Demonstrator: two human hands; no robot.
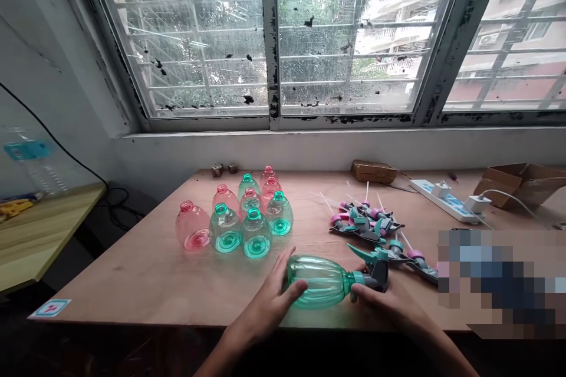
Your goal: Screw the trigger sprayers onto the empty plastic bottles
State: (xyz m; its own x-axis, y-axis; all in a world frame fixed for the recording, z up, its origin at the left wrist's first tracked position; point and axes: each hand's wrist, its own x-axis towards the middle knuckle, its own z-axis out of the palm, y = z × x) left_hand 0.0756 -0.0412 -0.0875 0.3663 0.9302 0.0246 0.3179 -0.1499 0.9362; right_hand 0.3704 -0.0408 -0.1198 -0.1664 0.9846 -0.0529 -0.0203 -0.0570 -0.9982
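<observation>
A green transparent spray bottle [321, 280] lies on its side near the front edge of the wooden table [145, 271]. My left hand [269, 300] wraps around the bottle's base end, thumb on top. My right hand [380, 297] grips the green and grey trigger sprayer head [374, 271] fitted at the bottle's neck. A cluster of several pink and green empty bottles [241, 218] without sprayers stands behind and to the left. A pile of loose trigger sprayers [367, 224] with white dip tubes lies to the right of centre.
A white power strip [446, 200] with plugged chargers and a cardboard box [517, 182] sit at the back right. A brown block [374, 171] lies by the wall under the window. A second table [39, 230] stands at the left. A blurred patch covers the right front.
</observation>
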